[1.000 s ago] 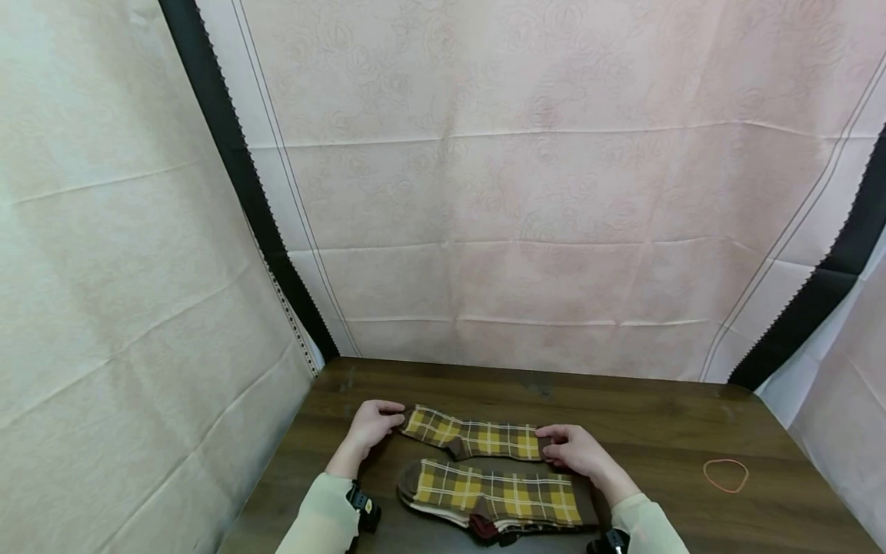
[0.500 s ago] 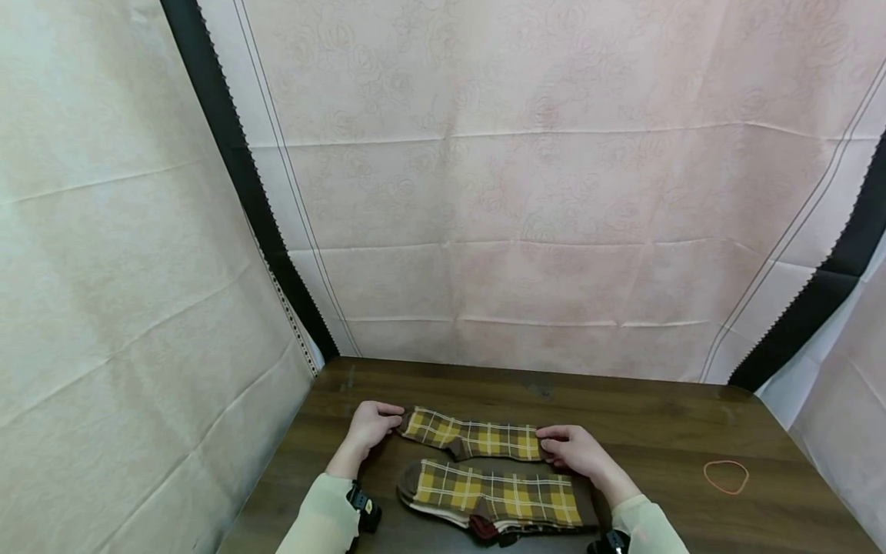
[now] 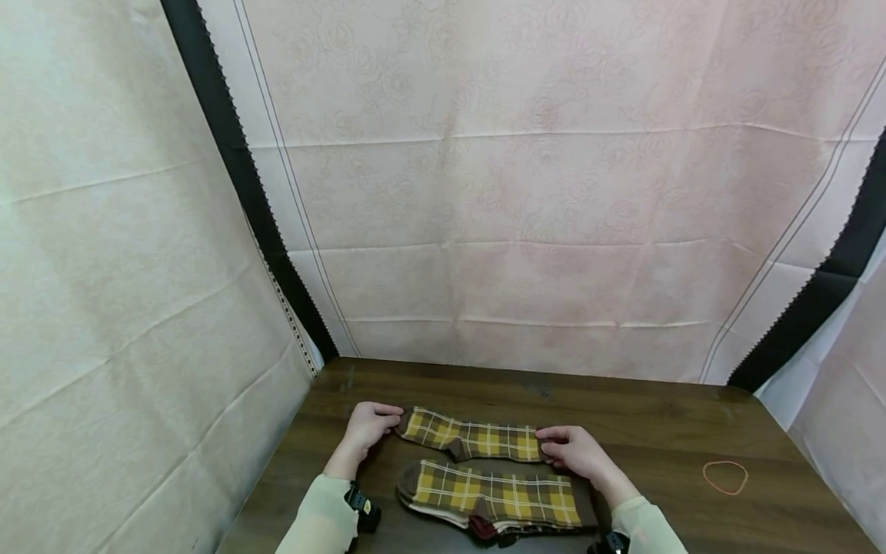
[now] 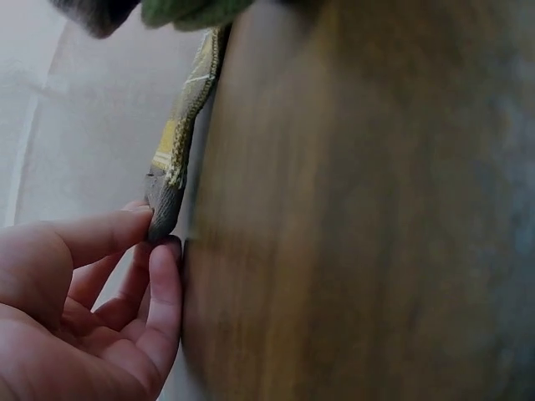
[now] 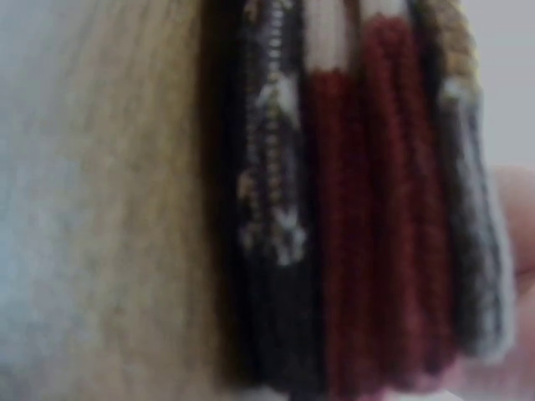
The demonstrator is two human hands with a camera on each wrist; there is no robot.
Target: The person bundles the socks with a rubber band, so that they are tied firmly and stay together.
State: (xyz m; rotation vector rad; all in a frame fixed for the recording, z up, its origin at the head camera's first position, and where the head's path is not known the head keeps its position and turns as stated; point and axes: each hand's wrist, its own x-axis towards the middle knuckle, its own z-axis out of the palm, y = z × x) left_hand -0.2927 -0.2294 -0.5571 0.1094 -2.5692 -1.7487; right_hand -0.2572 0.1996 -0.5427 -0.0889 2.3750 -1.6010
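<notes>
A yellow-and-brown plaid sock (image 3: 477,438) lies stretched sideways on the far side of a sock stack. My left hand (image 3: 370,425) pinches its dark toe (image 4: 167,205) between thumb and fingers, low over the tabletop. At the other end, my right hand (image 3: 574,448) grips the dark cuff with fingers and thumb. Nearer to me is the stack of socks (image 3: 498,496), with a matching plaid one on top and toes to the left. In the right wrist view, the stack's layered edge shows blurred, with dark red ribbing (image 5: 376,251) in the middle; the right hand is mostly hidden behind it.
A thin pinkish rubber band (image 3: 725,477) lies on the right part of the dark wooden table (image 3: 664,431). Pale patterned cloth (image 3: 540,192) hangs behind the table's far edge, and more of it hangs on both sides. Black straps run down the corners.
My left hand has shifted very slightly to the left with the sock's toe. The right hand, the stack and the rubber band stay where they were.
</notes>
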